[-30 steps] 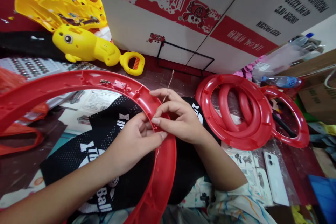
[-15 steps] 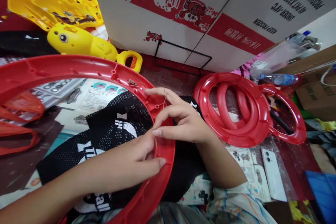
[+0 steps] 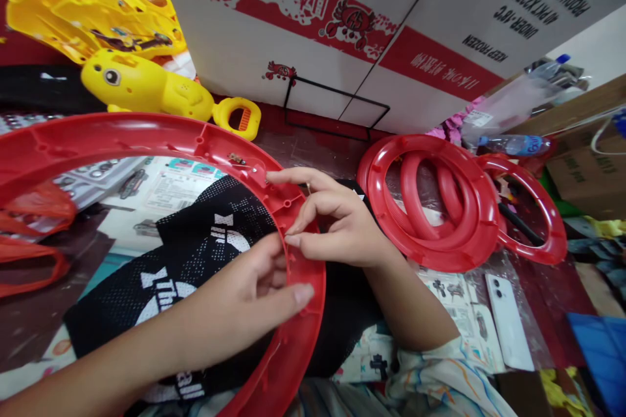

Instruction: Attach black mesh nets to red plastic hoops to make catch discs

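A large red plastic ring with a ribbed channel faces up across my lap. My left hand grips its near right side, thumb laid in the channel and fingers curled at the inner edge. Over the same stretch, my right hand pinches thumb and a finger together at the inner rim on what looks like a thin wire, mostly hidden by the fingers. Its index finger touches the channel farther up, beside a small metal-coloured part set in the ring. Black printed mesh cloth lies under the ring.
More red rings are stacked at the right, near a white phone and a plastic bottle. A yellow animal-shaped toy and yellow shells lie at the left. White cartons stand behind a black wire frame.
My left hand's fingers have drawn slightly away from the right fingertips, and its thumb has shifted a little on the channel. My right hand stays pinched at the rim. The view has shifted slightly.
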Demonstrator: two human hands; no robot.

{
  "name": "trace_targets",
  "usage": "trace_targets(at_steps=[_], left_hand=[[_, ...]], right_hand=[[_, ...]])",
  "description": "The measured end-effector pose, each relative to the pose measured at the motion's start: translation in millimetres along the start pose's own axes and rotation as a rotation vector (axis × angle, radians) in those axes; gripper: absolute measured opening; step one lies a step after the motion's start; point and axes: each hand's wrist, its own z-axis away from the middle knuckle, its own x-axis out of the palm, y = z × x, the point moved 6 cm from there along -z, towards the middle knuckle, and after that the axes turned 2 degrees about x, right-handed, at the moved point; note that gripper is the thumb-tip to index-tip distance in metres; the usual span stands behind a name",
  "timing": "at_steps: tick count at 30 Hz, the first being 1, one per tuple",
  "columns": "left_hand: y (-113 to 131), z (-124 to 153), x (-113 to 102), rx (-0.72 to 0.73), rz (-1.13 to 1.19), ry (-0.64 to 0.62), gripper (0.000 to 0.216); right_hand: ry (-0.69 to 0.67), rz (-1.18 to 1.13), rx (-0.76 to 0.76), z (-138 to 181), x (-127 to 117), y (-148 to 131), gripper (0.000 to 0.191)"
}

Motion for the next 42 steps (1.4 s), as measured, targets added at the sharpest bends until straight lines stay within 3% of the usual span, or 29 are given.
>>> trace_targets(at_steps=[2,4,14,28,31,35,38,42], left_hand=[[7,-2,-7,0.097,0.020,0.144,0.029],[11,-2,-9,0.140,-0.008,0.212,0.026],[-8,-1,-18,-0.011,-0.234,0.170,0.026],[-10,2,-14,-0.056,-0.381,0.048,0.032],[-8,5,-13,-0.069,-0.333,0.044,0.036],[1,5,-2,-0.022,-0.075,-0.018,0.039],[9,-1,-4,0.068,0.037,0.095,0.036],[10,-6,-16,0.163,-0.086,0.292,0.029]], right_hand=[[0.006,0.003,-0.003,0,2,0,0.009],[0.018,0.017,-0.007,0,3,1,0.008],[-0.008,0.049,-0.018,-1,6,1,0.005],[0.042,0.011,0.148,-1,6,10,0.005],[0.042,0.022,0.113,-1,4,9,0.006],[0.047,0.017,0.054,-2,1,7,0.007],[0.049,0.041,0.029,-1,2,7,0.006],[0.084,0.066,0.054,0,5,10,0.006]])
